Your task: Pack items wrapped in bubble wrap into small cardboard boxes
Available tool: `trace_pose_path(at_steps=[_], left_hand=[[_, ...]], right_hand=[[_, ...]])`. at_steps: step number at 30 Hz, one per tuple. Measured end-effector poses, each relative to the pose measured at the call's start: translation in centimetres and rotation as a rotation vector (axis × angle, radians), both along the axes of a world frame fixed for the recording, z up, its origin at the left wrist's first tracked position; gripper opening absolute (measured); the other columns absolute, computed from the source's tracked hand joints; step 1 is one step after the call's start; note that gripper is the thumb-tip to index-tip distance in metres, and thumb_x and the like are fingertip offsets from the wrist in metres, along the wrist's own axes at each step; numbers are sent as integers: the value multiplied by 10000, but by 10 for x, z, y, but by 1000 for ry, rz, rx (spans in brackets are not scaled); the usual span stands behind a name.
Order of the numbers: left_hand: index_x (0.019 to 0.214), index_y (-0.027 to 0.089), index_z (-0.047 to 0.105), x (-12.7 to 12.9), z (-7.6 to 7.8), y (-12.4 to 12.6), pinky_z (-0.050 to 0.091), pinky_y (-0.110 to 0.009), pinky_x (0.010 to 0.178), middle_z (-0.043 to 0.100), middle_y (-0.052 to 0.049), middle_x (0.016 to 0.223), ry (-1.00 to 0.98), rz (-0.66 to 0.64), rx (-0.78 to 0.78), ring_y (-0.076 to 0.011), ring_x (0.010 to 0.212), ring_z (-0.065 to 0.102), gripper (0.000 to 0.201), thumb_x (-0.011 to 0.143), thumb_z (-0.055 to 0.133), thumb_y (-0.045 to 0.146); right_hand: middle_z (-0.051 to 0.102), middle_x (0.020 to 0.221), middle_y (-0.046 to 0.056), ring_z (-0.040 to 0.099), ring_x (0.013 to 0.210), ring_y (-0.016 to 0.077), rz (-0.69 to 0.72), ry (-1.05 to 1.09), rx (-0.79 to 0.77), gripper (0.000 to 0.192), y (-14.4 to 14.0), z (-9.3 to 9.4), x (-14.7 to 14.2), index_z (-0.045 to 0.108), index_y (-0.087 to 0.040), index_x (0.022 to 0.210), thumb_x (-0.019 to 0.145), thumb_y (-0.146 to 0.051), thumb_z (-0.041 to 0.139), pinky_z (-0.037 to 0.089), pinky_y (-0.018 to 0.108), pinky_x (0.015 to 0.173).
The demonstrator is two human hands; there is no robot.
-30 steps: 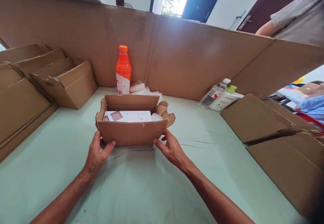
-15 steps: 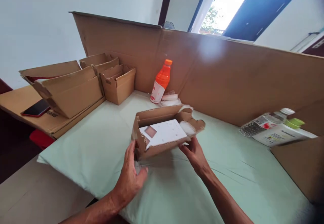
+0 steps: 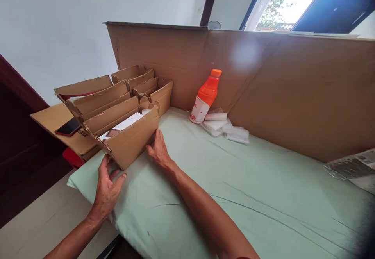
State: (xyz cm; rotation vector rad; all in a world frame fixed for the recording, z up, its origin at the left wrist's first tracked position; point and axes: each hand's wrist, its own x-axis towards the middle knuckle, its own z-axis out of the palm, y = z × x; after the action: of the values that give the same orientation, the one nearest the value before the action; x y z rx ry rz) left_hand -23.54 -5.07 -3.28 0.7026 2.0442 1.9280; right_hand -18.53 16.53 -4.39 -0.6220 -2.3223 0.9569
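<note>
A small open cardboard box (image 3: pixel 131 142) with a white flat item (image 3: pixel 123 124) inside stands at the left end of the green-covered table (image 3: pixel 234 188), pressed against a row of similar open boxes (image 3: pixel 102 99). My left hand (image 3: pixel 107 186) grips the box's near left corner. My right hand (image 3: pixel 158 149) rests with its fingers against the box's right end.
An orange bottle (image 3: pixel 206 95) stands by the tall cardboard wall (image 3: pixel 278 87), with white wrapped packets (image 3: pixel 222 127) beside it. A red phone (image 3: pixel 68 126) lies on flat cardboard at the left. A clear bottle's end (image 3: pixel 351 165) shows at the right edge.
Both hands have carried the box from the table's middle to the left, up against the row of boxes. The view has turned left.
</note>
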Motion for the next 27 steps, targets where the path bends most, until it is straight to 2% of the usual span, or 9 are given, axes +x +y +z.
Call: trace_pose_path(at_steps=[3,7,10,13,17,23,27], left_hand=[[1533,294,310,-8,-1,6,357,-582,1184,342,-137,1595,21,4,9,-340,1499,323,838,791,699,315],[1524,245,327,-27,-6,15,380,-577,1178,363,-168,1572,31,43,5,-344,1502,318,832,790,712,314],[1519,244,343,-42,-13,20,384,-559,1183,391,-162,1557,37,48,8,-332,1489,348,813,797,711,308],[1517,263,363,-51,-17,20,381,-548,1188,425,-144,1545,31,40,-3,-324,1456,406,806,791,712,297],[1505,256,388,-54,-16,19,420,-532,1162,455,-147,1521,-4,54,-7,-332,1425,442,812,766,719,315],[1505,225,374,-56,-7,22,393,-556,1170,368,-174,1577,10,66,-44,-356,1438,412,893,699,738,342],[1534,159,322,-45,-6,16,362,-576,1180,390,-213,1564,-25,25,-120,-384,1448,402,980,676,714,428]], right_hand=[[204,1662,252,227,1544,347,20,-134,-31,921,-10,-4,-11,156,-45,1593,802,-198,602,246,531,1258],[355,1617,214,331,1499,308,115,-220,88,835,-15,5,-17,283,-45,1572,815,-196,602,274,459,1255],[464,1555,196,349,1487,297,164,-275,157,776,-16,10,-15,341,-42,1555,849,-221,607,283,436,1248],[506,1529,181,358,1485,283,186,-312,196,736,-17,10,-12,357,-55,1552,881,-241,595,304,434,1232],[512,1523,185,371,1477,277,180,-329,238,707,-18,8,-12,370,-60,1543,899,-258,583,319,435,1216],[509,1521,190,405,1452,276,191,-331,298,701,-17,6,-16,348,-54,1547,919,-271,574,318,424,1208],[509,1522,182,412,1444,274,187,-330,354,641,-22,8,-15,377,-57,1527,963,-301,557,321,412,1199]])
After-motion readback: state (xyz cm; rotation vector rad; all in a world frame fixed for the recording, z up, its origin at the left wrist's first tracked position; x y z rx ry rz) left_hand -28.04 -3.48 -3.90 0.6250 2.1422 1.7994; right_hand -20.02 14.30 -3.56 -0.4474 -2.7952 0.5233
